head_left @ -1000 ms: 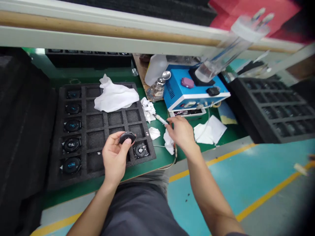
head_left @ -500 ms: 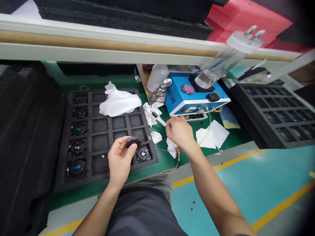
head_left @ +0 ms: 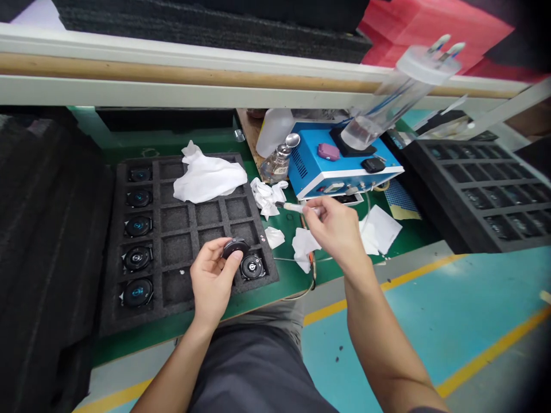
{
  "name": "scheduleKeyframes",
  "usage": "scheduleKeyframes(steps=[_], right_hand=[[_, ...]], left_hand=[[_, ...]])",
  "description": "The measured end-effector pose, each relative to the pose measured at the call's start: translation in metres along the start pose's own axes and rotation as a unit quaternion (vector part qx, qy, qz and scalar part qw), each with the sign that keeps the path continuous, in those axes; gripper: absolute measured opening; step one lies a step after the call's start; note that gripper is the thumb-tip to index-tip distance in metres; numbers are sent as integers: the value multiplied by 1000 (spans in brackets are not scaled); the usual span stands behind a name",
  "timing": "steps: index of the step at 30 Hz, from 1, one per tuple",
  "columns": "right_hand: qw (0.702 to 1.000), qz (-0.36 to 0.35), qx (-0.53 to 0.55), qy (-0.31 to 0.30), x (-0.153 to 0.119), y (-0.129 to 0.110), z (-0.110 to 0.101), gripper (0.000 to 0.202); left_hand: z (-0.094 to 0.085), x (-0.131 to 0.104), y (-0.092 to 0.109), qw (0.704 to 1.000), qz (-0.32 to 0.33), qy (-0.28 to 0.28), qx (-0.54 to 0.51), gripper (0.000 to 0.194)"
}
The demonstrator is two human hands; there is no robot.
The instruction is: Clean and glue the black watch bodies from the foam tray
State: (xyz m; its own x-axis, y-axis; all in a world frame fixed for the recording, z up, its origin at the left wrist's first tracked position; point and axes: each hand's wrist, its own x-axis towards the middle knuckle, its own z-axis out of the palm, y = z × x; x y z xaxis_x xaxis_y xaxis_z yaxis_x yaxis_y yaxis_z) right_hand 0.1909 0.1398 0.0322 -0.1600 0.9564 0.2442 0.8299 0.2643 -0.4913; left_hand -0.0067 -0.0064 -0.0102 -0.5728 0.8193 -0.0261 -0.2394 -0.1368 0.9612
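My left hand (head_left: 214, 278) is closed on a round black watch body (head_left: 235, 247), held above the front right part of a black foam tray (head_left: 175, 249). Just right of it, another round watch body (head_left: 252, 267) lies in a tray compartment. Several more sit in the tray's left column. My right hand (head_left: 336, 229) pinches a slim white pen-like tool (head_left: 294, 207) with a dark tip pointing left, over the green table. A white cloth (head_left: 209, 176) covers some rear compartments.
A blue machine (head_left: 310, 166) with a clear cylinder (head_left: 396, 94) stands behind my right hand. Beside it is a glass bottle (head_left: 276, 166). Crumpled tissues (head_left: 266, 198) lie near the tray. Foam stacks flank the table; a shelf edge (head_left: 172, 94) crosses above.
My right hand has moved right with the pen-like tool, which now lies more level, away from the crumpled tissues. My left hand still holds the watch body in nearly the same spot.
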Motion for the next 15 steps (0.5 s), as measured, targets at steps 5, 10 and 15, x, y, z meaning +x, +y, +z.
scheduleKeyframes(steps=[5,10,15], right_hand=[[965,-49,251,60,33,-25,27,21],[931,-100,341,82,35,-36,42,26],[922,-94,372,54,23,-27,48,31]], left_hand=[[3,0,1,1000,3,19,8,28],[5,-2,2,999,5,23,27,25],[5,-3,2,998,-3,29,48,22]])
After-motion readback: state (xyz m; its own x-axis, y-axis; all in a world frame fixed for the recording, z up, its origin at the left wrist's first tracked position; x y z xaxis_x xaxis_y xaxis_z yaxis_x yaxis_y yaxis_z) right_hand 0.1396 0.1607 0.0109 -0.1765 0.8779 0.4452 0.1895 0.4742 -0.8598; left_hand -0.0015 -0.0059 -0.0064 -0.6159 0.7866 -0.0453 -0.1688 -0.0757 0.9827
